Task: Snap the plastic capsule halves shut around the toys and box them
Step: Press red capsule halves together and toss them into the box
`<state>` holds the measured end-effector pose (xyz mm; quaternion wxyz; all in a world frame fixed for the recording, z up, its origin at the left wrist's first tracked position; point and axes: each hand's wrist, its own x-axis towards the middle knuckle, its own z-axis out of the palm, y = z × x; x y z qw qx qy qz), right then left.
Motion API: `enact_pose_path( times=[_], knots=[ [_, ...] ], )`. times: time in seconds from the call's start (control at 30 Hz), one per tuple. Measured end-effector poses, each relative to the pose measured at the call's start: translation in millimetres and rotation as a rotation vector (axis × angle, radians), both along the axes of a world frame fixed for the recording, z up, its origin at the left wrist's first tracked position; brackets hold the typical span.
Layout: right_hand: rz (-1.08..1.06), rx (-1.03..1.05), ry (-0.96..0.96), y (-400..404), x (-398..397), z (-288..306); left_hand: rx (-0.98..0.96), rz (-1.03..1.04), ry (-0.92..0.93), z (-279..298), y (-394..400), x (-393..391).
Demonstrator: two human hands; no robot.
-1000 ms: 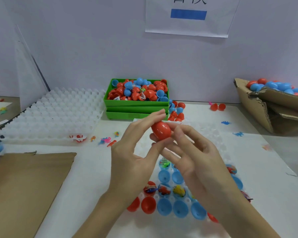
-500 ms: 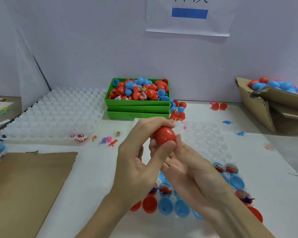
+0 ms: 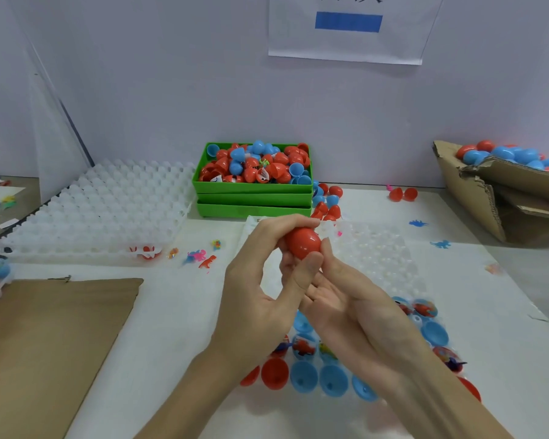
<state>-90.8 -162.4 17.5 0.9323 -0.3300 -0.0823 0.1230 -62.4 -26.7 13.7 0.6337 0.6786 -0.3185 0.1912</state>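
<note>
Here the red capsule [image 3: 302,243] sits raised above the clear tray [image 3: 374,255], pinched between both hands, most likely so its two halves can be squeezed together along their seam. The left hand [image 3: 260,299] curls over it, fingers across the top and thumb pressed up against the underside, which gives an opposing squeeze. The right hand [image 3: 343,299] cradles it from below and behind with fingers curled against the shell, probably to brace it. Whether the seam has fully clicked shut cannot be told, as the fingers cover it.

Below the capsule, on the near end of that tray, lie open blue halves [image 3: 332,380] and red halves [image 3: 274,373], some holding small toys [image 3: 303,346], laid out cup-up, presumably so each can be capped in turn. Beyond the capsule stands the green bin [image 3: 254,185], heaped with loose halves as the supply. Far right of the capsule, the cardboard box [image 3: 476,198] holds closed capsules, evidently the destination. Left of the capsule, stacked white trays [image 3: 95,213] wait, with loose toys [image 3: 200,256] scattered nearby.
</note>
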Motion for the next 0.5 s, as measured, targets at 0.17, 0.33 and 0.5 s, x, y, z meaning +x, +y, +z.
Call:
enact_pose_path(
  times=[0.17, 0.33, 0.5],
  knots=[
    [0.011, -0.021, -0.011, 2.0, -0.9, 1.2, -0.034, 0.048, 0.018, 1.1, 0.3, -1.9],
    [-0.05, -0.104, -0.073, 2.8, -3.1, 2.7, -0.012, 0.045, 0.023, 0.2, 2.1, 0.6],
    [-0.078, -0.13, -0.075, -3.5, -1.6, 4.6, 0.004, -0.019, 0.052, 2.5, 5.1, 4.2]
  ],
)
